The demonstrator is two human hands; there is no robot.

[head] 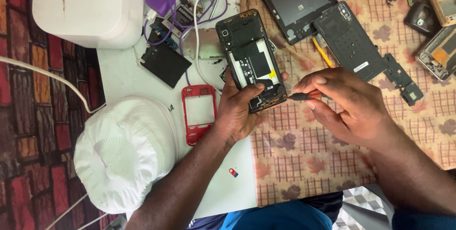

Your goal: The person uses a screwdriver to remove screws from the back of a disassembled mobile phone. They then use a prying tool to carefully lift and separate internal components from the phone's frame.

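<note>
left hand [240,109] has the opened phone [251,60] gripped from underneath, thumb laid across the lower end and fingertips wrapping round the far side, so the thing sits tilted up off the table with its insides facing the camera. looks like it's held that way to keep it steady and put the bottom corner within easy reach. right hand [344,102] is pinched narrow round a small screwdriver [304,96], dark handle between thumb and first fingers, tip pointing left and touching or just about touching the phone's lower right corner, right beside the left thumb. can't tell if the tip is actually seated in a screw, too small.

so the phone is above the middle of the table, left of the right hand, with the two hands nearly meeting at that corner.

round about: a red phone frame [199,112] lies just left of the left wrist, a white cap [124,156] at the near left edge, a white box [88,6] at the far left corner. a black back cover [349,40] and a yellow tool [322,52] lie on the checked cloth [294,158] toward the far right, well apart from the hands. purple wires [175,18] tangle at the far edge.
</note>
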